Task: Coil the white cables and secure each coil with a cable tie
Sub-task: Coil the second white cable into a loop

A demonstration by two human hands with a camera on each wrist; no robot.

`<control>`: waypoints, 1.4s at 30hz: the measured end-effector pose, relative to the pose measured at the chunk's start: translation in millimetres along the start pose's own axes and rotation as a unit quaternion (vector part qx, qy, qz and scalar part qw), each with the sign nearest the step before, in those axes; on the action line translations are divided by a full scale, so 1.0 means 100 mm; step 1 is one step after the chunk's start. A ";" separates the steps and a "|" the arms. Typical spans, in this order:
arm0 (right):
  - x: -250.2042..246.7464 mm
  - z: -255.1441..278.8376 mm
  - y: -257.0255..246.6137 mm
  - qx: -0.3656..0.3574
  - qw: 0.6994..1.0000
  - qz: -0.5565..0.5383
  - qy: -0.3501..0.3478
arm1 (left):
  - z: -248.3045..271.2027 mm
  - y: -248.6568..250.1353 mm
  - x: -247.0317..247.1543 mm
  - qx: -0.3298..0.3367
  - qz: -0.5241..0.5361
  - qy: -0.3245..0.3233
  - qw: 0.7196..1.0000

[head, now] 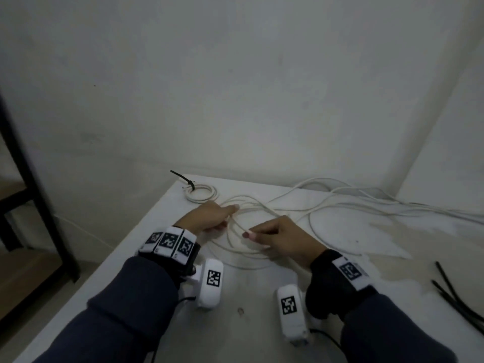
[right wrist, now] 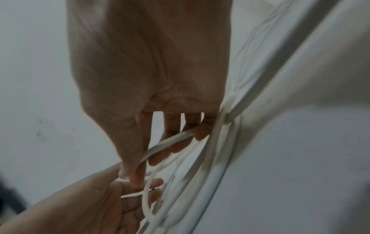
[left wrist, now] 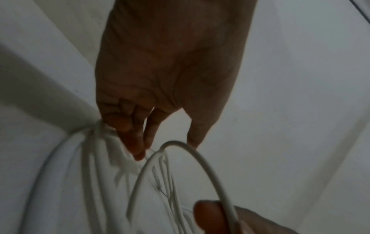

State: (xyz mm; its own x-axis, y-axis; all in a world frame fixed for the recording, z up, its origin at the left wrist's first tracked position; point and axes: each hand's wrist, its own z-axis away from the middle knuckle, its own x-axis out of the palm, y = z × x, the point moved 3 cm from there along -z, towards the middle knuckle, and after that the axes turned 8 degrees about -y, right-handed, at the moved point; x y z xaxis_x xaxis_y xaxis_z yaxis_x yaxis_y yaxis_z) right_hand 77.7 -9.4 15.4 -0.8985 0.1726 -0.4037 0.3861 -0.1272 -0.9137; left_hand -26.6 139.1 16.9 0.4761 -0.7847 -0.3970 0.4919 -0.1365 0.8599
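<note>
A white cable (head: 237, 226) lies in loose loops on the table (head: 248, 305) between my hands. My left hand (head: 227, 217) grips the gathered loops at the coil's left side; in the left wrist view its fingers (left wrist: 138, 147) curl down onto the strands (left wrist: 94, 142). My right hand (head: 251, 233) pinches one strand of the cable (right wrist: 172, 140) between thumb and fingers at the coil's right side. A finished small coil (head: 203, 195) bound with a black cable tie (head: 183, 178) lies at the table's far left corner.
More white cables (head: 366, 203) trail off to the right along the wall. Several loose black cable ties (head: 455, 297) lie near the right edge. A dark shelf frame (head: 31, 166) stands to the left of the table.
</note>
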 end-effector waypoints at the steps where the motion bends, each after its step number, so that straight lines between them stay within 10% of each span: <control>1: 0.02 0.08 -0.05 -0.016 0.999 0.025 -0.026 | 0.05 0.02 0.04 0.019 0.029 0.000 0.999; 6: 0.03 0.47 -0.09 -0.001 0.971 0.201 -0.129 | 0.29 0.10 0.22 0.054 0.181 -0.056 0.980; 9: -0.05 0.66 -0.05 0.023 0.968 0.222 -0.114 | 0.35 0.11 0.26 0.052 -0.021 -0.022 0.998; 12: -0.21 0.78 0.06 0.024 0.979 0.201 -0.021 | 0.39 0.12 0.27 0.004 -0.342 0.011 0.940; 18: -0.48 0.86 0.45 0.224 0.944 0.221 0.100 | 0.37 -0.07 0.22 -0.103 -0.371 -0.009 0.923; 25: -0.37 0.83 0.37 0.221 0.967 0.064 0.113 | 0.44 -0.02 0.16 0.019 -0.168 0.127 0.977; 35: -0.79 1.23 0.34 0.231 0.881 0.092 0.403 | 0.50 0.26 0.08 0.224 0.211 0.236 0.922; 39: -0.85 1.33 0.29 0.159 0.874 0.073 0.454 | 0.39 0.25 0.19 0.072 -0.112 0.176 0.975; 42: -0.77 1.24 0.31 0.166 0.945 0.065 0.274 | 0.51 0.24 0.41 -0.048 -0.329 0.118 0.936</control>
State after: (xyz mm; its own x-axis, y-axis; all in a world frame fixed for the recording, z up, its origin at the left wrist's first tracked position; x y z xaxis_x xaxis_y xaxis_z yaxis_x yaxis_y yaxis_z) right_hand 132.5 -148.1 23.8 -0.5689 0.6031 -0.5591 0.3180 -0.4657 -0.8259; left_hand -32.0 73.0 37.8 0.1884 -0.3925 -0.9002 0.7937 -0.4790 0.3750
